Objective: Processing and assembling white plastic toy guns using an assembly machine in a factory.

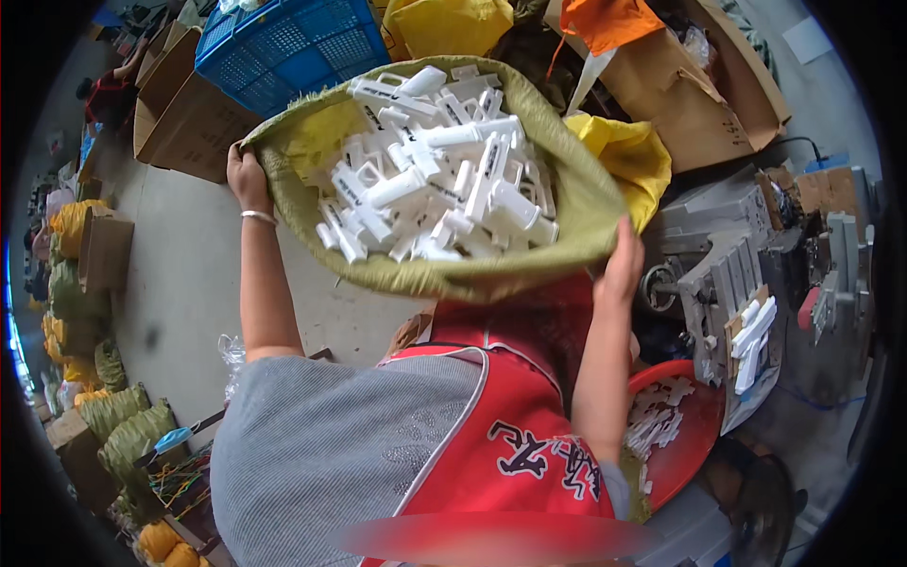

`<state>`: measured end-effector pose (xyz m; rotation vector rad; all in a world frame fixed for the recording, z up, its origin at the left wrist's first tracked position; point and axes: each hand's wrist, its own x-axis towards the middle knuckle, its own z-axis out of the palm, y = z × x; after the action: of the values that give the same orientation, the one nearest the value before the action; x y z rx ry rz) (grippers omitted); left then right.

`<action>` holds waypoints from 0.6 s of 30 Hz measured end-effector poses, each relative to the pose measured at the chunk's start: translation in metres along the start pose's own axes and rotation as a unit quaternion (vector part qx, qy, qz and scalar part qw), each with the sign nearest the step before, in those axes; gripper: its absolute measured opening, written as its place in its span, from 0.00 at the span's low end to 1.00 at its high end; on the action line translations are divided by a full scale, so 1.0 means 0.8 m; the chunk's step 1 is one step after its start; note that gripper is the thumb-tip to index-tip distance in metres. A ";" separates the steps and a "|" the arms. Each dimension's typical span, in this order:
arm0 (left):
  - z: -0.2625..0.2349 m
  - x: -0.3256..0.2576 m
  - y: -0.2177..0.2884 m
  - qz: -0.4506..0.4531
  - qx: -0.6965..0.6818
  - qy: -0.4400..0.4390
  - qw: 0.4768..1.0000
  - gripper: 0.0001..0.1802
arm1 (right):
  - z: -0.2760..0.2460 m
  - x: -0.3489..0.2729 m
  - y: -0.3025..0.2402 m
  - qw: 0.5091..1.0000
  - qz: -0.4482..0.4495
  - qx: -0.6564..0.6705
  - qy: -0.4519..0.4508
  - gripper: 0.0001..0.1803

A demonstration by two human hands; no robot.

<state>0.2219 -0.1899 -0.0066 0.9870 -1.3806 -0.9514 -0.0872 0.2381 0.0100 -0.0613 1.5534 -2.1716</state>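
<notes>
An olive-green woven sack [453,282] with a rolled-down rim hangs wide open between my hands. White plastic pieces [439,170], some tube-shaped and some with dark printing, fill it in a loose heap. My left hand [249,180] grips the rim at the sack's far left, with a pale bangle on the wrist. On the near right side, my right hand [621,265] is closed on the rim, its fingertips partly hidden by the cloth. Both arms reach forward, and the sack's underside is out of sight.
Behind the sack stand a blue plastic crate [293,57] and cardboard boxes [184,123]. A grey metal machine [709,236] is at the right, above a red basin [680,472] holding white pieces. Filled sacks [137,439] line the left; a yellow sack [628,161] lies behind.
</notes>
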 end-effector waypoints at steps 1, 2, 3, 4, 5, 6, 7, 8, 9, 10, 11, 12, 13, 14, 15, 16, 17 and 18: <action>-0.002 0.013 -0.017 -0.040 -0.023 0.010 0.999 0.08 | 0.009 0.025 -0.005 0.999 0.000 0.006 0.036 0.23; 0.009 0.017 -0.011 -0.041 -0.023 0.003 0.999 0.08 | 0.022 0.043 -0.016 0.998 0.015 0.003 0.054 0.23; 0.021 0.023 0.007 -0.008 -0.051 -0.023 0.998 0.08 | 0.029 0.057 -0.023 1.000 -0.009 -0.002 0.015 0.22; 0.031 0.026 0.022 0.023 -0.080 -0.048 0.995 0.08 | 0.034 0.061 -0.028 0.999 -0.032 -0.009 -0.024 0.21; 0.036 0.024 0.036 0.013 -0.100 -0.058 0.993 0.08 | 0.035 0.047 -0.027 0.996 -0.056 -0.060 -0.035 0.21; 0.030 0.025 0.041 -0.031 -0.093 -0.046 0.994 0.10 | 0.036 0.027 -0.027 0.990 -0.080 -0.111 -0.046 0.21; 0.024 0.018 0.048 -0.065 -0.140 -0.026 0.988 0.11 | 0.020 0.021 -0.008 0.994 -0.089 -0.067 -0.019 0.21; 0.018 0.009 0.051 -0.101 -0.186 -0.007 0.977 0.12 | 0.000 0.018 -0.002 0.997 -0.075 0.000 -0.025 0.21; 0.003 0.013 0.034 -0.120 -0.189 -0.038 0.974 0.13 | -0.017 0.022 -0.001 0.998 -0.050 -0.010 -0.021 0.21; -0.020 0.022 0.006 -0.142 -0.190 -0.075 0.969 0.14 | -0.036 0.022 0.001 0.999 -0.023 -0.019 -0.011 0.21; -0.044 0.031 -0.029 -0.221 -0.186 -0.095 0.952 0.15 | -0.056 0.032 0.018 0.994 0.002 -0.108 0.000 0.19; -0.058 0.041 -0.061 -0.296 -0.182 -0.118 0.930 0.16 | -0.047 0.029 0.024 0.983 0.000 -0.185 -0.009 0.18; -0.053 0.035 -0.074 -0.343 -0.148 -0.150 0.915 0.17 | -0.061 0.034 0.045 0.971 -0.050 -0.230 -0.043 0.18; -0.058 0.027 -0.081 -0.320 -0.095 -0.181 0.925 0.17 | -0.056 0.025 0.049 0.952 -0.079 -0.287 -0.067 0.19; -0.057 0.020 -0.077 -0.286 -0.030 -0.210 0.935 0.18 | -0.062 0.021 0.060 0.951 -0.103 -0.273 -0.100 0.19; -0.065 0.021 -0.080 -0.240 -0.016 -0.207 0.948 0.20 | -0.059 0.016 0.067 0.966 -0.031 -0.242 -0.088 0.19; -0.053 0.009 -0.061 -0.197 0.082 -0.168 0.963 0.21 | -0.060 0.003 0.057 0.935 -0.023 -0.347 -0.064 0.18; -0.060 0.018 -0.056 -0.143 0.095 -0.187 0.967 0.21 | -0.056 -0.010 0.043 0.919 -0.054 -0.386 -0.058 0.20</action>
<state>0.2714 -0.2182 -0.0423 1.2167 -1.6968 -1.2873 -0.0818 0.2723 -0.0357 -0.5246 2.2712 -1.4553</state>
